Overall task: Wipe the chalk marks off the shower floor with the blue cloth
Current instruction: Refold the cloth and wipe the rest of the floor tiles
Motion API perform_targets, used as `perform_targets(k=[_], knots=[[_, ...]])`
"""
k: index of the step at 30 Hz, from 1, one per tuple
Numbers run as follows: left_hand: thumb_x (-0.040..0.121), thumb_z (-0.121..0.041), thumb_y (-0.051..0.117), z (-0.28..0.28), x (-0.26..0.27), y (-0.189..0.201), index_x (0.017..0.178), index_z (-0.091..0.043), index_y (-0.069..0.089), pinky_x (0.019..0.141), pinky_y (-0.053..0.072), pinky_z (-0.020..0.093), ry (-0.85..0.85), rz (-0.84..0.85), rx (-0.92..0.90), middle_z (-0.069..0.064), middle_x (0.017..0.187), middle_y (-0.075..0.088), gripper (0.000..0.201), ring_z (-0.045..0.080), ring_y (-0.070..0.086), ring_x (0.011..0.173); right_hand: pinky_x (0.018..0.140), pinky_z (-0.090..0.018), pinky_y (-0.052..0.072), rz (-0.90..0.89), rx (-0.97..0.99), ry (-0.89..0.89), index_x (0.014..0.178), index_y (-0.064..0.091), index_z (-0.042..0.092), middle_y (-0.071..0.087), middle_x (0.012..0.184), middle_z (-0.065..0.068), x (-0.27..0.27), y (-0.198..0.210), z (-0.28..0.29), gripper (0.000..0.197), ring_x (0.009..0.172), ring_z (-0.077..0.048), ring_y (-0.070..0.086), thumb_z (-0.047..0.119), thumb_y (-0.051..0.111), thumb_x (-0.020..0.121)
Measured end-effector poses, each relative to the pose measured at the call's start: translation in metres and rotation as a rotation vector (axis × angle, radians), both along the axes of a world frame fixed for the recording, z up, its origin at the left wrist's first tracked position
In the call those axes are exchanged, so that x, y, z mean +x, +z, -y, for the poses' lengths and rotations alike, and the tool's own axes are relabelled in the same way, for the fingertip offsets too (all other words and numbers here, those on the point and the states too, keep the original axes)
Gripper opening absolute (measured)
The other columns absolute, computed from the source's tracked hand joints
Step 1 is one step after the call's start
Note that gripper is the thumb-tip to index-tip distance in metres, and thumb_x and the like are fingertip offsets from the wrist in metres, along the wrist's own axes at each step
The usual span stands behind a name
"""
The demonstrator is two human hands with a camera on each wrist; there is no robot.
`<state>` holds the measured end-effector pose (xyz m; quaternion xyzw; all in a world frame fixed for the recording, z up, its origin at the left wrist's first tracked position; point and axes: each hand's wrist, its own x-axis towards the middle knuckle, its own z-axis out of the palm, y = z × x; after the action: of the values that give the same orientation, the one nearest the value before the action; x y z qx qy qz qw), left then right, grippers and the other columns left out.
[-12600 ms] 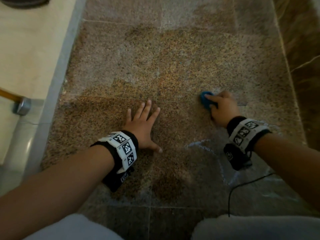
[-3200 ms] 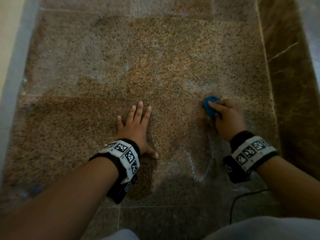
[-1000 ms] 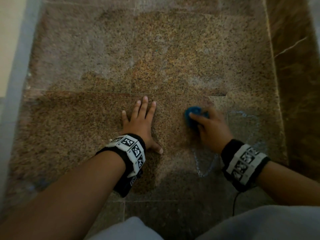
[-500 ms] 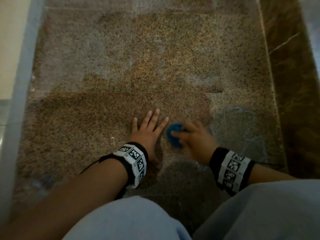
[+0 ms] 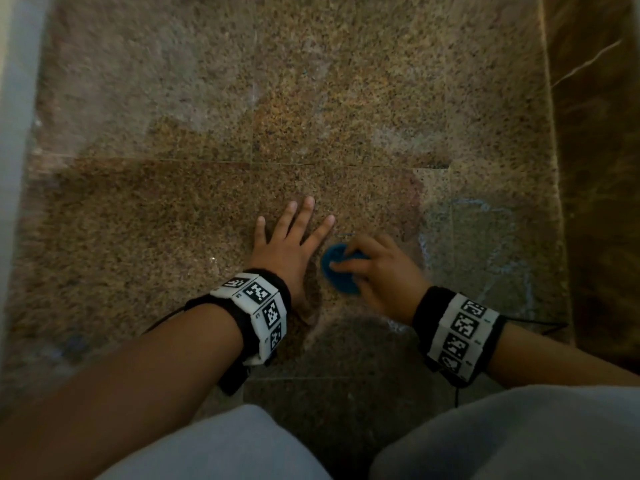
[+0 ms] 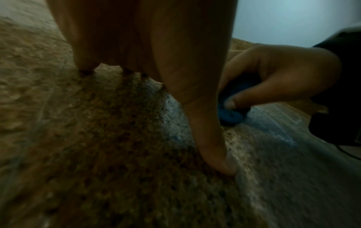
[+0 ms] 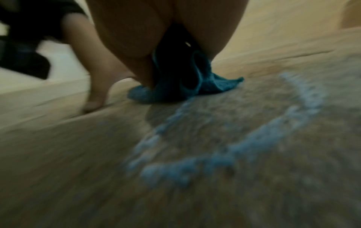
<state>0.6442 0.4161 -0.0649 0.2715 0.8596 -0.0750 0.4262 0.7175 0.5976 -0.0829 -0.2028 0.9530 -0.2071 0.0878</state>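
A bunched blue cloth [image 5: 337,271] lies pressed on the speckled granite shower floor [image 5: 194,209], gripped by my right hand [image 5: 377,268]. In the right wrist view the cloth [image 7: 205,83] bulges from under the curled fingers, with pale blue chalk marks [image 7: 224,151] on the floor just behind it. More faint chalk marks [image 5: 485,237] show to the right of that hand. My left hand [image 5: 289,244] lies flat on the floor with fingers spread, right beside the cloth. The left wrist view shows its thumb [image 6: 210,138] on the floor and the cloth [image 6: 230,114] beyond.
A dark brown marble wall [image 5: 599,168] runs along the right side. A pale raised curb [image 5: 14,133] borders the left. My grey-clad knees [image 5: 502,438] fill the near edge. A thin black cable [image 5: 540,327] trails from the right wristband. Part of the floor looks darker and damp.
Over the last second my right hand slid the cloth left and towards me, close to the left hand. The left hand stayed planted on the floor.
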Motion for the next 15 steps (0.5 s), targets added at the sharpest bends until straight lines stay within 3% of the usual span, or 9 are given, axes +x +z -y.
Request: perform_targets(k=[3, 5, 7, 9, 13, 15], knots=[[0.055, -0.063, 0.082, -0.002, -0.001, 0.0, 0.138, -0.036, -0.04, 0.113, -0.005, 0.062, 0.006, 0.002, -0.006, 0.002, 0.144, -0.05, 0.15, 0.028, -0.035, 0.14, 0.071, -0.036, 0.054, 0.037, -0.004, 0.185, 0.101, 0.071, 0.024, 0.06, 0.103, -0.008, 0.001, 0.0, -0.001, 0.033, 0.081, -0.032, 0.057, 0.013, 0.076, 0.07], [0.052, -0.064, 0.083, -0.001, -0.001, 0.0, 0.138, -0.036, -0.04, 0.113, -0.006, 0.062, 0.004, 0.006, -0.012, 0.002, 0.143, -0.051, 0.152, 0.028, -0.036, 0.139, 0.072, -0.041, 0.053, 0.007, -0.011, 0.037, 0.102, 0.072, 0.021, 0.061, 0.105, -0.012, -0.009, -0.003, -0.014, 0.036, 0.083, -0.036, 0.058, 0.007, 0.077, 0.069], [0.049, -0.065, 0.084, -0.002, -0.002, 0.0, 0.138, -0.037, -0.04, 0.113, -0.007, 0.063, 0.008, 0.02, -0.017, 0.001, 0.142, -0.052, 0.155, 0.028, -0.037, 0.138, 0.078, -0.046, 0.052, -0.069, -0.028, -0.268, 0.104, 0.072, 0.016, 0.06, 0.108, -0.018, -0.019, -0.002, -0.028, 0.035, 0.089, -0.042, 0.058, 0.001, 0.072, 0.072], [0.048, -0.066, 0.084, -0.003, -0.003, 0.001, 0.137, -0.037, -0.041, 0.113, -0.006, 0.064, 0.006, 0.028, -0.028, 0.001, 0.142, -0.053, 0.157, 0.028, -0.038, 0.138, 0.077, -0.047, 0.052, -0.108, 0.004, -0.343, 0.105, 0.071, 0.014, 0.06, 0.108, -0.019, -0.016, -0.002, -0.028, 0.037, 0.088, -0.044, 0.057, -0.002, 0.072, 0.071], [0.054, -0.061, 0.084, -0.005, -0.002, 0.001, 0.135, -0.036, -0.043, 0.111, -0.005, 0.064, 0.008, 0.023, -0.028, 0.003, 0.142, -0.052, 0.153, 0.03, -0.037, 0.138, 0.07, -0.035, 0.052, -0.044, 0.039, 0.023, 0.105, 0.071, 0.024, 0.059, 0.102, -0.006, 0.015, -0.001, 0.005, 0.036, 0.082, -0.031, 0.056, 0.015, 0.074, 0.07], [0.058, -0.059, 0.084, -0.005, -0.002, 0.0, 0.134, -0.036, -0.043, 0.112, -0.004, 0.063, 0.012, 0.011, -0.023, 0.003, 0.143, -0.051, 0.15, 0.03, -0.035, 0.139, 0.066, -0.034, 0.052, 0.045, 0.021, 0.098, 0.104, 0.071, 0.027, 0.059, 0.1, -0.003, 0.011, 0.002, 0.003, 0.037, 0.08, -0.027, 0.054, 0.013, 0.075, 0.07]])
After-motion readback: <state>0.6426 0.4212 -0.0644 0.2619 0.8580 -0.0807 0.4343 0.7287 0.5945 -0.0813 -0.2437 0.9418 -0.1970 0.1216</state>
